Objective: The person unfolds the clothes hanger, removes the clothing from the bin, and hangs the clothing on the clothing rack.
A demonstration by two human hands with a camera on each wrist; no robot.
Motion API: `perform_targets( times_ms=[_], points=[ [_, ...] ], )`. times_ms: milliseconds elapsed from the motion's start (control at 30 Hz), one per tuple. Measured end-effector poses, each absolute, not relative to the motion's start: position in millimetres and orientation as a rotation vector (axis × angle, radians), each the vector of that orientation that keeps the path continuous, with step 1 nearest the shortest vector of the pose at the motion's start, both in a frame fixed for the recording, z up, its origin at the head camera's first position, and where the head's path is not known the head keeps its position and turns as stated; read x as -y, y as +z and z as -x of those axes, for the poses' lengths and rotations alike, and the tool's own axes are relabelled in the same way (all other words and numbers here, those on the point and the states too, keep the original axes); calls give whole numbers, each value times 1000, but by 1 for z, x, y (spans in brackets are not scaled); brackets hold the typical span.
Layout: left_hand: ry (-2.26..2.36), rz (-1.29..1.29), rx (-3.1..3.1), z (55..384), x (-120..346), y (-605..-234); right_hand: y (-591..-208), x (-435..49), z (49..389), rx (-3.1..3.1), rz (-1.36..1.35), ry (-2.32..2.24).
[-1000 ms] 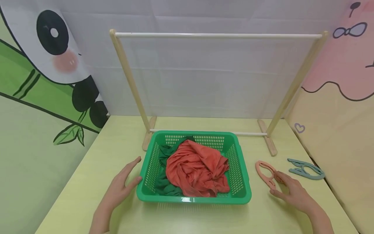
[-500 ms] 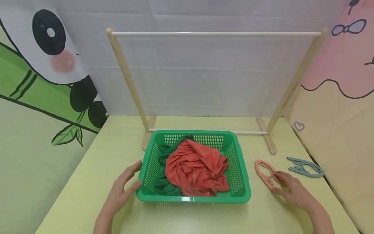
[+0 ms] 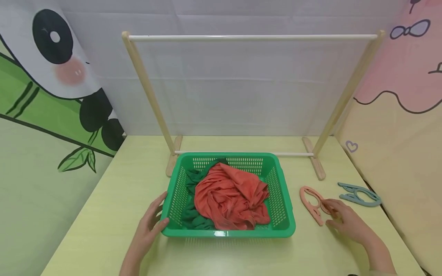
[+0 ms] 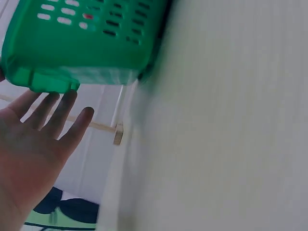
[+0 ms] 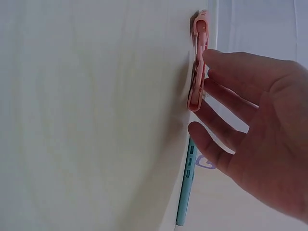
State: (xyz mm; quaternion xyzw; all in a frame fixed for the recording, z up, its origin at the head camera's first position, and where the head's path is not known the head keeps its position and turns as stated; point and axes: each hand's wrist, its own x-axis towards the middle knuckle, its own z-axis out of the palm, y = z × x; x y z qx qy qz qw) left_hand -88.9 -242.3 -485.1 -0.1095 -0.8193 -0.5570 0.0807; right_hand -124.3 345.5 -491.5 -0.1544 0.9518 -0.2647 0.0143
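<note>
A green plastic basket (image 3: 226, 233) stands on the table, holding a crumpled red cloth (image 3: 231, 199) and a dark green cloth (image 3: 197, 218). At its left side, my left hand (image 3: 146, 226) touches the rim, thumb near the front corner. In the left wrist view its straight fingers (image 4: 65, 108) reach the basket's lip. My right hand (image 3: 347, 220) rests over a pink folding hanger (image 3: 312, 209) lying on the table to the basket's right. Its fingertips touch the hanger, loosely bent, without a visible grip. Beyond lies a teal folding hanger (image 3: 360, 194).
A rack with wooden uprights (image 3: 148, 90) and a white top rod (image 3: 252, 38) stands behind the basket. Its wooden feet (image 3: 314, 159) rest on the table (image 3: 228, 257). Printed cloth walls (image 3: 397, 134) enclose the left, right and back.
My left hand has moved right, from beside the basket to touching its rim. The right hand stays at the pink hanger, which has turned slightly. The head view has shifted a little.
</note>
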Motion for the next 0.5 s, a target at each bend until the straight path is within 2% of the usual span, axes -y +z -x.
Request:
perform_targets(
  times_ms=[167,500],
  points=[
    [-1996,179,2308,85,235,-490,-490,-346,128,-2907,453,-905],
    [-2219,24,2115,84,224,-497,-492,-352,132,-2850,366,-895]
  ],
)
